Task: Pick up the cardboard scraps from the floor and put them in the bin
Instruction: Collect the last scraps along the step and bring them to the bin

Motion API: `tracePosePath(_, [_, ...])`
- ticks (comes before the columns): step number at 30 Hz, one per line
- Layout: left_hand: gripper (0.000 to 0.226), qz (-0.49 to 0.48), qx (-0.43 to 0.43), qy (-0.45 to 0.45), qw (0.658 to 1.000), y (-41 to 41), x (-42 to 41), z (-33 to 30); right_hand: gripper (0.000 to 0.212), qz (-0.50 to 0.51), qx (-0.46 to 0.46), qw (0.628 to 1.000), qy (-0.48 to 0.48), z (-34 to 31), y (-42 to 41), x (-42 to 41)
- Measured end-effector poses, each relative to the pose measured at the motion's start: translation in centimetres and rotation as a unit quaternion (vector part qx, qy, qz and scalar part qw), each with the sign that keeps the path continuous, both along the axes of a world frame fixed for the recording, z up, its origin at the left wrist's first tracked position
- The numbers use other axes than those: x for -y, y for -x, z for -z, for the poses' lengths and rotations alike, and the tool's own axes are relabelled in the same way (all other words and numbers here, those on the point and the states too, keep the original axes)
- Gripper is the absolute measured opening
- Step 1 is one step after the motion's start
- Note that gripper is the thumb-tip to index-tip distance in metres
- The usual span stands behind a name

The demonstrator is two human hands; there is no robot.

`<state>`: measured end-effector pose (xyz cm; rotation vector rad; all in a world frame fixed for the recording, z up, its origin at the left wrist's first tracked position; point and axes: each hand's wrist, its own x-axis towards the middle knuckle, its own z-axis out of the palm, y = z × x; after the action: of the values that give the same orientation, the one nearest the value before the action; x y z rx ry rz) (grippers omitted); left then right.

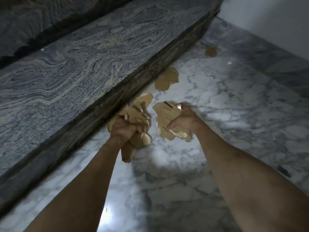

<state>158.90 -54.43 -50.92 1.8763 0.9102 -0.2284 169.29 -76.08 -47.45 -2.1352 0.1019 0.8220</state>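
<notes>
Crouching over glossy white marble floor [217, 97] veined grey, beside a grey granite step [75, 67] under a pale wall [275, 17]. No writing legible. Our left hand [124, 129] is clenched around a crumpled tan cardboard wad [135, 114]; our right hand [185, 121] grips a flat torn piece [164, 113]. More ragged scraps [167, 78] lie against the step, another [211, 51] farther off.

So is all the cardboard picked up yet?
Not yet. The left hand grips a bunch of scraps, and the right hand holds more scraps. Two pieces by the step and a far piece remain on the marble floor. No bin shows.
</notes>
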Motion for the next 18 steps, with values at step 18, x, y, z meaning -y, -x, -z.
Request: tracePosePath(18, [0.075, -0.04, -0.107, -0.155, 0.981, 0.5, -0.1, -0.7, 0.101, -0.148, 0.015, 0.973, 0.178, -0.8, -3.2, -3.5])
